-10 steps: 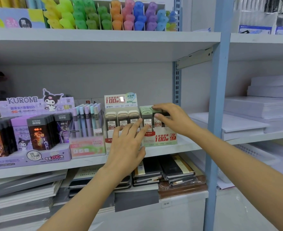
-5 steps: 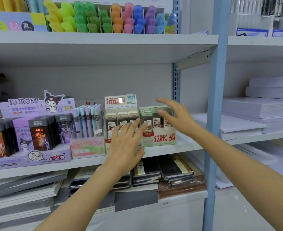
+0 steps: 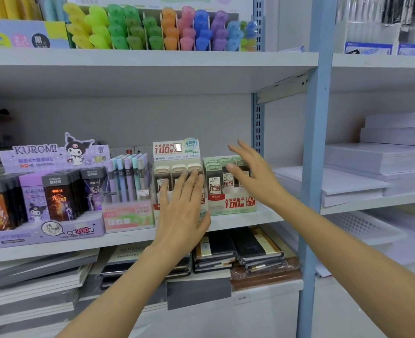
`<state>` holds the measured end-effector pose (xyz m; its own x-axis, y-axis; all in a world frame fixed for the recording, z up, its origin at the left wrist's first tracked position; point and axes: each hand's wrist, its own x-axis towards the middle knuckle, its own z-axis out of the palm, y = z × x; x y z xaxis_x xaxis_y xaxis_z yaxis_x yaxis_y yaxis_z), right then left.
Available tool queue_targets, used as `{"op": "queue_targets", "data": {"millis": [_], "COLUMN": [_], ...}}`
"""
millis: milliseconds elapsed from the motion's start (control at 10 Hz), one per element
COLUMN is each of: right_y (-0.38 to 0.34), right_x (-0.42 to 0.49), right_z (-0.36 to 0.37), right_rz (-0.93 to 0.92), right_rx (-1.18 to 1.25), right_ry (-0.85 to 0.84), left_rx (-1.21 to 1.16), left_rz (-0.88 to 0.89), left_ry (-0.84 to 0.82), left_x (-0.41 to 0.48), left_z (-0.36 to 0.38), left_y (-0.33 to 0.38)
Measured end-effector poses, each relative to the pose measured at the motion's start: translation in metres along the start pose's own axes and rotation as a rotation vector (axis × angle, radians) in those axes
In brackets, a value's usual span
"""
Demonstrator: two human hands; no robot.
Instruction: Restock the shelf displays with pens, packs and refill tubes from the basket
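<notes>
Two small display boxes of pencil-lead refill tubes stand side by side on the middle shelf (image 3: pixel 262 219): a cream one (image 3: pixel 167 164) and a pale green one (image 3: pixel 231 203). My left hand (image 3: pixel 182 211) lies flat with straight fingers against the front of the cream box. My right hand (image 3: pixel 253 174) hovers open with spread fingers in front of the green box's tubes, holding nothing. The basket is not in view.
A purple Kuromi refill display (image 3: pixel 47 191) and a pastel pen box (image 3: pixel 128 191) stand left of the cream box. Coloured highlighters (image 3: pixel 157 28) fill the shelf above. Notebook stacks (image 3: pixel 238 254) lie below. A blue upright post (image 3: pixel 316 167) stands right, with paper reams (image 3: pixel 377 164) beyond.
My right hand has let go of the green box's tubes, lifted and opened, then drifted slightly right. My left hand has stayed against the cream box.
</notes>
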<state>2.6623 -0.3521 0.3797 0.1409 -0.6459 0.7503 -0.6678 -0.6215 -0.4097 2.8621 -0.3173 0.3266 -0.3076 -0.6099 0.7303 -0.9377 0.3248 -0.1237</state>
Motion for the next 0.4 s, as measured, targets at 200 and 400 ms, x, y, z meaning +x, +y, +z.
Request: {"op": "queue_targets", "data": {"millis": [200, 400], "right_y": [-0.014, -0.020], "right_x": [0.005, 0.004], "right_z": [0.035, 0.032], "right_rz": [0.156, 0.115], "right_rx": [-0.231, -0.197], "right_ry": [0.030, 0.008], "left_rx": [0.074, 0.022], "left_rz": [-0.133, -0.110], "left_ry": [0.002, 0.006], "left_x": [-0.013, -0.016], "left_z": [0.001, -0.002], "left_y": [-0.001, -0.004]}}
